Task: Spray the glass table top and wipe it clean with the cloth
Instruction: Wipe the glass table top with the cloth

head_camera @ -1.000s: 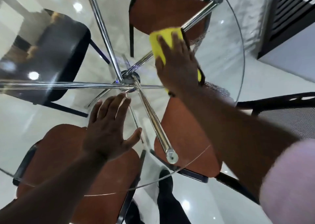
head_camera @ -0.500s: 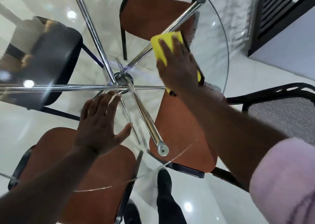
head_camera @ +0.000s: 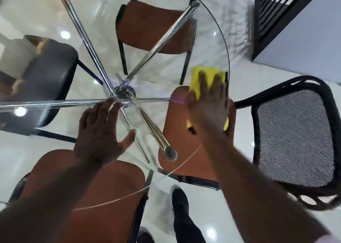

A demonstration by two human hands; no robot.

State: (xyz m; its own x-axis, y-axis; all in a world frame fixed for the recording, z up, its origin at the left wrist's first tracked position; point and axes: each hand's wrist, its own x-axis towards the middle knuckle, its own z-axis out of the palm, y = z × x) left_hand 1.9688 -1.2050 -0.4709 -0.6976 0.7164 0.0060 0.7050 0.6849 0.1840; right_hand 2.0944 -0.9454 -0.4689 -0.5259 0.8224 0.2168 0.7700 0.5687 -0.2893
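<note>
glass top (head_camera: 212,45): round, clear; floor + chairs show thru it.
chairs: 3 orange seats under/around the top, nearest orange seat (head_camera: 103,191) at bottom; black mesh chair (head_camera: 295,137) to the R, outside the rim.
chrome frame (head_camera: 123,94): tubes fan out from hub under ctr.
L hand (head_camera: 100,132): flat on glass top near hub, fingers straight + spread, holds nothing.
R hand (head_camera: 210,106): palm down, fingers straight, pressing on cloth (head_camera: 204,74).
cloth: yellow, on glass top just inside R rim, mostly under R hand.

Bare forearms (head_camera: 249,178), a pale pink sleeve (head_camera: 332,240) edge — dark trousers (head_camera: 186,228) and shoes (head_camera: 178,194) below.
</note>
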